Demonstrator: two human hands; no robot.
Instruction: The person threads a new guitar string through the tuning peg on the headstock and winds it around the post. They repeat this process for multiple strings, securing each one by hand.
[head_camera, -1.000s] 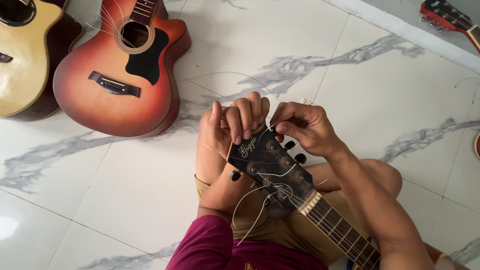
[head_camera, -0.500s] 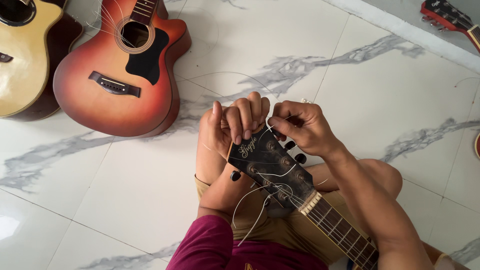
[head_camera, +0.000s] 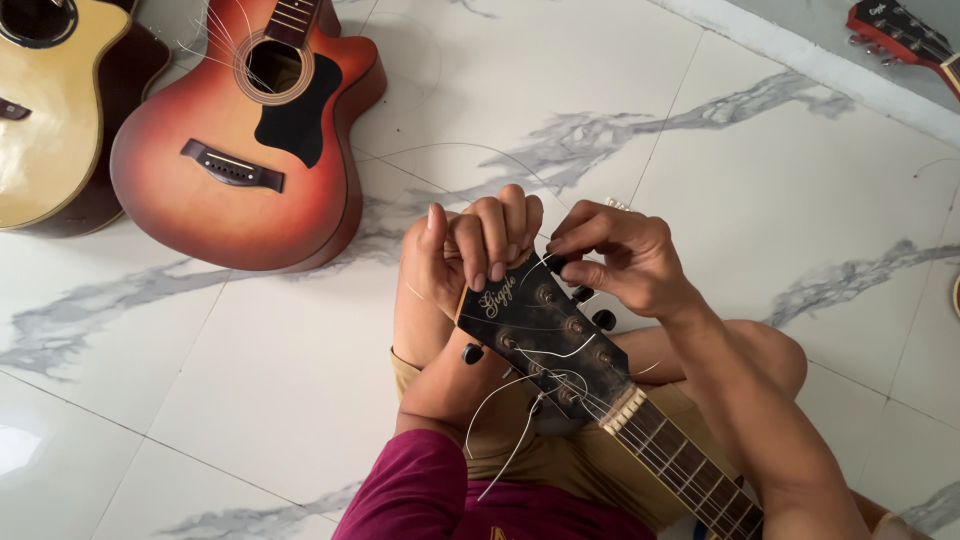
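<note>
So the black guitar headstock (head_camera: 545, 330) is sitting just right of centre in the frame, resting over the person's lap, and it's pointing up and to the left. The neck (head_camera: 680, 465) is running the other way, down toward the lower right corner, so the long axis is going diagonally from upper left to lower right. The left hand (head_camera: 470, 245) is curling over the top end of the headstock, fingers closed around its tip. The right hand (head_camera: 620, 255) is pinching shut on a tuning peg (head_camera: 580, 294) at the upper right edge of the headstock. Loose strings (head_camera: 500, 425) are curling out below the pegs.

Compared with a second ago, hardly anything is changing: both hands are staying in the same spots and the headstock is keeping its angle.

Everything's happening on a glossy white marble-look tile floor (head_camera: 250, 380). A sunburst acoustic guitar (head_camera: 240, 150) is lying at upper left, a yellow acoustic guitar (head_camera: 45, 120) is just beside it at the left edge, and a red headstock (head_camera: 900, 35) is poking in at upper right.
</note>
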